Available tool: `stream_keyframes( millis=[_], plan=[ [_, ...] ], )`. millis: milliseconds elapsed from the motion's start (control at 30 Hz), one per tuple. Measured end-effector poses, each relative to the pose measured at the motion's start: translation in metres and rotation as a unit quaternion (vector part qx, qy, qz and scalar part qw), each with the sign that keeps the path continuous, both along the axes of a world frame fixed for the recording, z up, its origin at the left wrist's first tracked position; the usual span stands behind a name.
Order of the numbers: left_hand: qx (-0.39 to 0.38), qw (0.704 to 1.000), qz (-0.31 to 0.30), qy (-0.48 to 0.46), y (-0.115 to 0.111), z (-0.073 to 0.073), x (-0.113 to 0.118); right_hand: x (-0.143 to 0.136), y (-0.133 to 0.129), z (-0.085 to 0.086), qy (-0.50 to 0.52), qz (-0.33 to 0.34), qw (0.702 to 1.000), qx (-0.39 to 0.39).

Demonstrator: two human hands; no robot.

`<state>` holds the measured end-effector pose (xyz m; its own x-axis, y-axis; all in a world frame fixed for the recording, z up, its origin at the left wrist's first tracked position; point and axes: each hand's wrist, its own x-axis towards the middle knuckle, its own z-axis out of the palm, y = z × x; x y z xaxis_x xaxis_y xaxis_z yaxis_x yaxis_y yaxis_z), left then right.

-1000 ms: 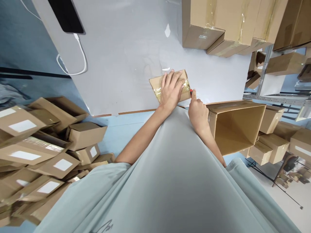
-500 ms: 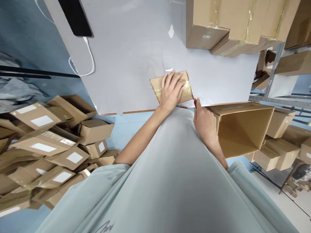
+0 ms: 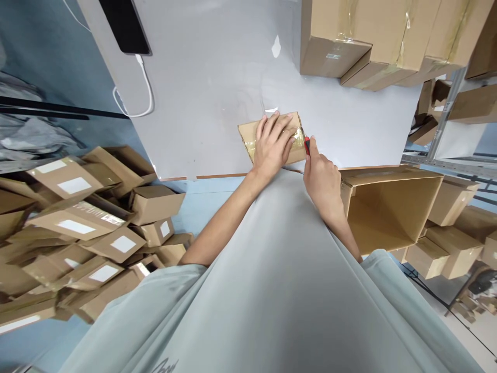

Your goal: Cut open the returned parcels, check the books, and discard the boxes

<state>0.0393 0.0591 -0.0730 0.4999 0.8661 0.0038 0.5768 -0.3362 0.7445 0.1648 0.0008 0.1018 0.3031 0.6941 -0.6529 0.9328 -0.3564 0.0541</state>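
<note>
A small taped cardboard box (image 3: 248,135) lies at the near edge of the grey table (image 3: 202,98). My left hand (image 3: 271,142) rests flat on top of it, fingers stretched out over the shiny tape. In my right hand (image 3: 323,178) is a red and black utility knife (image 3: 307,145), its handle gripped with the index finger laid along it. The knife's tip is at the box's right edge; how deep the blade sits cannot be made out.
A phone (image 3: 125,26) with a white cable lies at the table's upper left. Taped cartons (image 3: 337,57) stand at the back right. Below the right edge is an open carton (image 3: 382,212). Many opened boxes (image 3: 79,223) are heaped on the floor at left.
My right hand has moved the knife away from my body, up along the box's right edge. My left hand stays on the box. The view has shifted slightly.
</note>
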Motion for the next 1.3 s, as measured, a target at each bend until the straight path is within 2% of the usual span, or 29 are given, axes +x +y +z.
stream_keyframes(
  millis=[133,267,467,600,967,1033,1100,1200,1267,1300],
  plan=[
    [0.02,1.0,-0.003,0.015,0.002,0.002,-0.001,-0.002,0.002,-0.018,-0.015,-0.002,1.0,0.006],
    [-0.006,1.0,0.001,-0.012,0.002,0.008,-0.001,-0.01,0.008,-0.023,-0.028,-0.008,1.0,0.004],
    [-0.025,1.0,-0.011,-0.01,-0.001,0.014,0.0,-0.015,0.014,-0.014,-0.023,-0.021,0.999,-0.013],
    [-0.024,0.999,-0.025,-0.018,-0.002,0.013,0.004,-0.012,0.018,-0.01,-0.017,-0.038,0.999,-0.015],
    [-0.008,0.998,-0.013,-0.053,-0.004,0.004,0.009,-0.005,0.005,-0.018,-0.007,-0.046,0.999,-0.019],
    [-0.003,0.999,-0.012,-0.051,-0.003,0.003,0.008,-0.002,0.003,-0.013,0.003,-0.045,0.999,-0.017],
    [-0.003,0.999,-0.017,-0.045,-0.002,0.004,0.005,0.002,-0.004,0.0,0.019,-0.046,0.999,-0.019],
    [-0.007,0.999,-0.025,-0.038,-0.002,0.004,-0.002,0.017,-0.026,0.017,0.05,-0.062,0.997,0.024],
    [0.001,0.999,-0.021,-0.033,-0.004,0.004,-0.012,0.038,-0.036,0.007,0.074,-0.098,0.987,0.104],
    [0.008,0.999,-0.015,-0.028,-0.005,0.003,-0.018,0.051,-0.038,-0.01,0.089,-0.127,0.976,0.151]
  ],
)
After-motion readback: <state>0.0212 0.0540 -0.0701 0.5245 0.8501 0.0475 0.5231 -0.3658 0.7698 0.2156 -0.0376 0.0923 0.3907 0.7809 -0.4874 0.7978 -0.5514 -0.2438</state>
